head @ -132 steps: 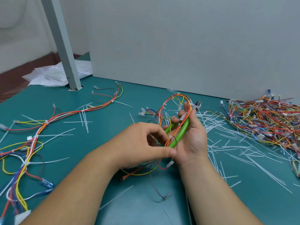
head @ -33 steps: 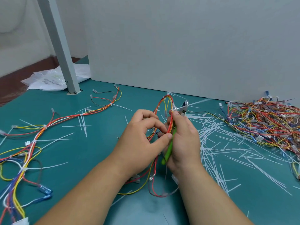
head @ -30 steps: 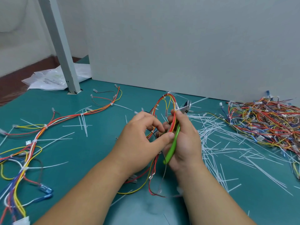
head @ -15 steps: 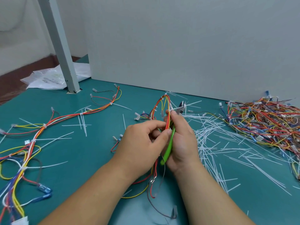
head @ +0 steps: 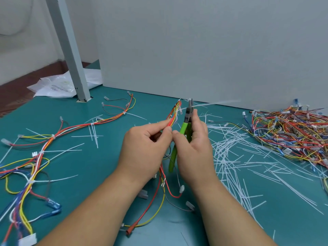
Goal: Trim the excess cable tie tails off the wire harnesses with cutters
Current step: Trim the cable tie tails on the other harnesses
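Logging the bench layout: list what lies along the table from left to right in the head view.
Loose harnesses → left hand pinching a harness → right hand holding the cutters → scattered cut tie tails → heap of harnesses.

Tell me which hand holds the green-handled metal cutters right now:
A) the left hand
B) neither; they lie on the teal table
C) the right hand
C: the right hand grips the green-handled metal cutters, while the left hand pinches the red-and-yellow wire harness beside them.
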`<state>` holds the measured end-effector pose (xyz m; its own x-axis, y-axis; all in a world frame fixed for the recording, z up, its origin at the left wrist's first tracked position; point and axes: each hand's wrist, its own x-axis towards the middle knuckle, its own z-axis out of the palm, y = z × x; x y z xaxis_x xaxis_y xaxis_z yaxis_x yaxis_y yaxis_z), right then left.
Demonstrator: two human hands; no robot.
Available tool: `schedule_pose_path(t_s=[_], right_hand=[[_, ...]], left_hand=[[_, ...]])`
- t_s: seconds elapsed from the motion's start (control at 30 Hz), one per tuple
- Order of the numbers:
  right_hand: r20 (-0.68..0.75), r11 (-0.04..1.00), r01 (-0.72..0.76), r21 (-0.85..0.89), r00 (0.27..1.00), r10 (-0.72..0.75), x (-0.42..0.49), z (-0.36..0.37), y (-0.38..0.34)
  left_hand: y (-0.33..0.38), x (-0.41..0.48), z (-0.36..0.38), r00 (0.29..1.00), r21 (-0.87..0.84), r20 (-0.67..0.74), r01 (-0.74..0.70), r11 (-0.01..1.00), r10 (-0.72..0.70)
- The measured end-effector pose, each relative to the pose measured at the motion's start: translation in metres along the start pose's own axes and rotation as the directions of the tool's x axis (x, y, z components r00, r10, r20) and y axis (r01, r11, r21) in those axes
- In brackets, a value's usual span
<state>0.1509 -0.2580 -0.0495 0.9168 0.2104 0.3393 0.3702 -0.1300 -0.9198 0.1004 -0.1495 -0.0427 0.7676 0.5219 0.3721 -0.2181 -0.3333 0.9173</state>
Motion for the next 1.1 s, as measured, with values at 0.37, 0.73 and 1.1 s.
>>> schedule_pose_path(t_s=[0.37,0.73,1.1], right_hand=[[-0.119,0.954,0.134,-0.269,0.978,-0.171,-0.005,0.004,-0.001],[0.033,0.924,0.104,-0.367,0.995,-0.099,-0.006,0.007,0.009],[-0.063,0.988,0.098,-0.118,0.992,-0.106,-0.003,0.004,0.006]], left_hand=[[-0.006,0.003,-0.008,0.988,0.206,-0.057,-0.126,0.970,0.141],[-0.003,0.006,-0.012,0.971,0.480,-0.002,-0.208,0.852,0.239],[-0.003,0.004,-0.007,0.970,0.262,0.032,-0.241,0.935,0.241]])
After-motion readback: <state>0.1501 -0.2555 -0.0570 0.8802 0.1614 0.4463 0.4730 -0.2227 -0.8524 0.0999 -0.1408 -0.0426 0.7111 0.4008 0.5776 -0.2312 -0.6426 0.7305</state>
